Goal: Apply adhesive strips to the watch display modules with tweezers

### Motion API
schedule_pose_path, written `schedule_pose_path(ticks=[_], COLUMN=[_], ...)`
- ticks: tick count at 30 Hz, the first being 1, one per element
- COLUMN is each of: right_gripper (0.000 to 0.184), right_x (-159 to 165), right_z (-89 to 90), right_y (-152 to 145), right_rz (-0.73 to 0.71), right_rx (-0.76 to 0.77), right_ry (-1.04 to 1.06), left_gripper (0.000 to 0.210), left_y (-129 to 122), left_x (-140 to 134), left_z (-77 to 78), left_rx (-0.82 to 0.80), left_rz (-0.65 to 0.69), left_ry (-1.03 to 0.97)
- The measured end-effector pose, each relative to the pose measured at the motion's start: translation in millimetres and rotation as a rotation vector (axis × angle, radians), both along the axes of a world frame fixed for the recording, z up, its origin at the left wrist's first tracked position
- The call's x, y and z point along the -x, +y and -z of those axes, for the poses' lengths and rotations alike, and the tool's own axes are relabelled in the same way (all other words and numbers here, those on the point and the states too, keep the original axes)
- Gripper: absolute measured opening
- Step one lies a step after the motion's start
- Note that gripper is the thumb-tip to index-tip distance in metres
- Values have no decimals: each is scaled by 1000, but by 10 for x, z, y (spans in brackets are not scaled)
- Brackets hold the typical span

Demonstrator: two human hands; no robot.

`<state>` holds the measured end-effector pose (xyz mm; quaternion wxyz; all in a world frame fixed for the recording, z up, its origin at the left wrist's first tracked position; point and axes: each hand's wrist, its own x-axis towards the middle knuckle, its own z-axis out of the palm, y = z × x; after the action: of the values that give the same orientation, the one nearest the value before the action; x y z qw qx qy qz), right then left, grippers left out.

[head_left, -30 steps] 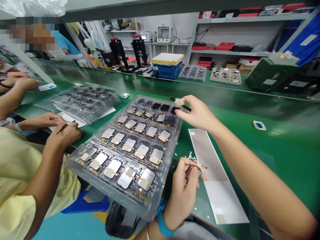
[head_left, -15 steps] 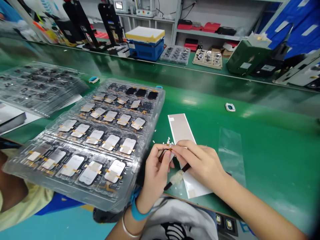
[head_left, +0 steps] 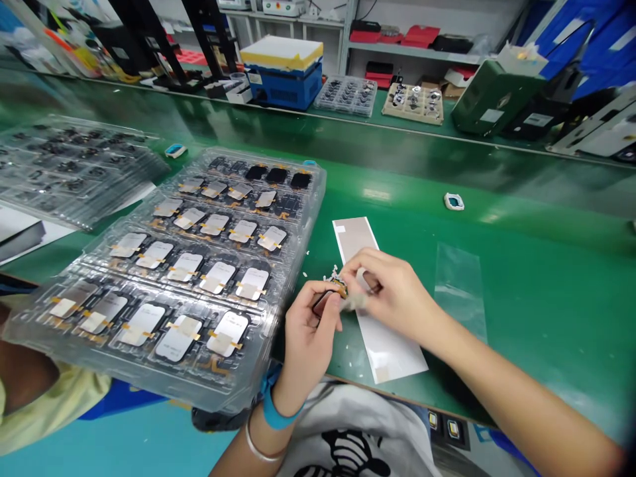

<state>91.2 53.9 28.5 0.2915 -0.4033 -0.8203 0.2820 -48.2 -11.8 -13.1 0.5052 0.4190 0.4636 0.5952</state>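
My left hand (head_left: 312, 324) is closed, pinching a small dark screen module (head_left: 322, 303) with an orange flex cable (head_left: 340, 286) at its upper end. Close against that cable, my right hand (head_left: 392, 291) has its fingers bent around a thin tool with a whitish wrapping (head_left: 355, 299). Motion smears the tool, and its tip cannot be made out. Small white bits (head_left: 332, 273) lie just beyond my left fingers. Under my right hand is a long white-and-grey sheet (head_left: 392, 351). To the left, a clear tray (head_left: 248, 381) carries several similar modules with silvery backs.
More stacked clear trays (head_left: 74, 172) stand at the far left, near another person's yellow sleeve (head_left: 54, 411). A clear plastic bag (head_left: 460, 285) lies right of the sheet. Farther back sit a small white-framed part (head_left: 454, 201) and a blue box (head_left: 283, 83) on the raised shelf.
The wrapped tool has swung up from below my right palm to beside the module, and my right fingers have drawn back slightly. My left hand keeps its hold. The view has shifted slightly.
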Motion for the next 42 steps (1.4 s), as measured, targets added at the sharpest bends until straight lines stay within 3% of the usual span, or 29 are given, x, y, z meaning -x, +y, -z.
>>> schedule_pose_path(ticks=[2, 6, 10, 13, 15, 27, 33, 42], right_gripper=[13, 20, 26, 31, 29, 16, 10, 12], right_x=[39, 82, -1, -97, -149, -298, -322, -396], right_z=[-12, 45, 34, -16, -32, 58, 87, 114], right_y=[181, 354, 147, -79, -193, -582, -652, -672], right_rz=[-7, -14, -83, -70, -44, 292, 311, 302], right_rx=[247, 405, 624, 842, 893, 514, 420, 430], right_ry=[40, 69, 232, 469, 568, 524, 583, 539], left_gripper=[25, 26, 23, 15, 13, 18, 15, 8], left_y=[-13, -39, -76, -119, -150, -324, -329, -339], left_x=[2, 9, 2, -6, -16, -186, -259, -325], left_z=[-3, -4, 8, 18, 23, 1, -28, -14], left_rx=[20, 58, 30, -36, -65, 39, 59, 42], left_rz=[20, 31, 53, 102, 120, 225, 235, 236], left_ry=[-16, -77, -69, 0, 54, 60, 56, 56])
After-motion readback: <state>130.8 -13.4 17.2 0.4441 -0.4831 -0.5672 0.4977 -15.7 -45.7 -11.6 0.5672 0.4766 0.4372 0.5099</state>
